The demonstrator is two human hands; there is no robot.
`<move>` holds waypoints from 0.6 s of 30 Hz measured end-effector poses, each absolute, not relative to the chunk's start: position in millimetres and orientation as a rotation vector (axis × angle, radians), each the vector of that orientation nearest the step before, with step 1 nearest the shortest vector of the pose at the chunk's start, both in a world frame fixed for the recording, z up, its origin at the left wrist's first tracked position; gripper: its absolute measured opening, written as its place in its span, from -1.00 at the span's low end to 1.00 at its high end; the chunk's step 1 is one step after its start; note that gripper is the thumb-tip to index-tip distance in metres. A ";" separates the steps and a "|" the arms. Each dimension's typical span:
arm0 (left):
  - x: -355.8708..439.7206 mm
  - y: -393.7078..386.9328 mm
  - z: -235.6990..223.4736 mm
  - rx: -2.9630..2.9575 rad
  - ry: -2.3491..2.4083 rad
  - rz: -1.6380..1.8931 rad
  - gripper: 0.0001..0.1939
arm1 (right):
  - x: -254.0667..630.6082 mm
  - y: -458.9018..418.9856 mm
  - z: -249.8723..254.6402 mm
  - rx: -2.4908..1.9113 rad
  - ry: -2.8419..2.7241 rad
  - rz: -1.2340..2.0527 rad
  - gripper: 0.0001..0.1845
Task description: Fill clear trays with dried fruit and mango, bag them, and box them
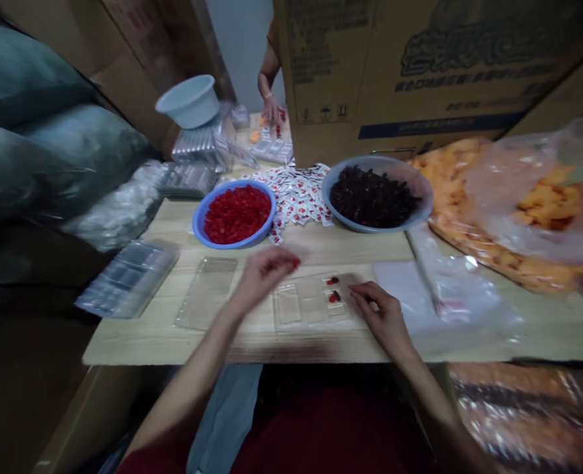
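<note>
Your L hand (262,273) has its fingers pinched on a small red piece (295,263), raised off the tabletop (252,345). Your R hand (385,319) is low by the R end of the clear tray (316,304), thumb and index tips near each other; can't tell if they grip anything. Tray lies flat btwn your two sets of fingers, red-and-dark pieces (334,297) in its compartments nearest your R fingers.

Tabletop's pale wood. Just beyond your L fingers: blue bowl (199,220) w/ red pieces. Beyond your R fingers: bluish bowl (424,204) w/ dark pieces. Small printed packets (301,194) heaped btwn the bowls. L of your L fingers: a flat clear tray, then stacked clear packs (128,280) near the edge. R of your R fingers: whitish plastic bags (405,289), then a big bag of orange pieces (508,260).

Room's tight: large cardboard box (420,66) far beyond your R fingers, bulging bags (74,141) well off to the L, pale tub (187,102) on stacked trays up past your L fingers. Another person's hand (272,110) is at the far end, beside the box.
</note>
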State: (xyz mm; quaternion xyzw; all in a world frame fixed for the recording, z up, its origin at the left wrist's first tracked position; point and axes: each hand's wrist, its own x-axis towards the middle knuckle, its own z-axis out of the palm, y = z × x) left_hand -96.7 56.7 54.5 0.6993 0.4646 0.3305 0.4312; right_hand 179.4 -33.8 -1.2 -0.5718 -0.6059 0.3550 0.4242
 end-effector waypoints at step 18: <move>-26.5 -36.3 -19.0 2.428 1.060 0.642 -0.72 | 164.1 -58.8 -33.2 -1.424 -1.882 0.635 -0.75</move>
